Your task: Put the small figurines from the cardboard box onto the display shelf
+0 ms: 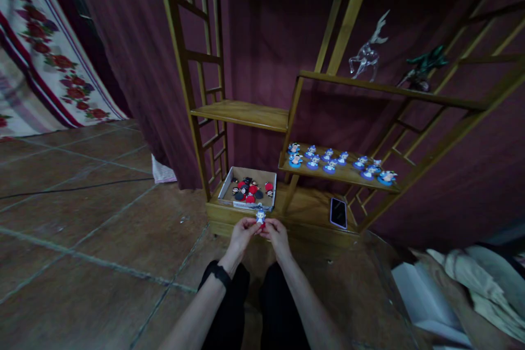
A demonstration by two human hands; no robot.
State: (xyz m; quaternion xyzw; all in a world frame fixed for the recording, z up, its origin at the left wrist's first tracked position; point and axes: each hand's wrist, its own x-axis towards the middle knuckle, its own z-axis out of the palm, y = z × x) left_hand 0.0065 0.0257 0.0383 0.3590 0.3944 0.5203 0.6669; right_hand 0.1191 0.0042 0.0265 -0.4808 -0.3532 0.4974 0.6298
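A small figurine (261, 215), white and blue-purple with a red part at its bottom, stands upright between my two hands. My left hand (243, 234) pinches it from the left, and my right hand (275, 232) grips it low down from the right. Just beyond my fingers lies a shallow cardboard box (225, 191) with several red and black figurines or bases (250, 192) jumbled inside. On the shelf to the right, several small figurines (329, 165) on blue and purple round bases stand in rough rows.
The wooden display rack (246, 115) has posts and lattice sides around its shelves. A phone (338, 213) lies on the low shelf. Higher up stand a clear deer ornament (366, 57) and a dark green ornament (424, 68). A white box (426, 295) and cloth (471, 279) are at the right.
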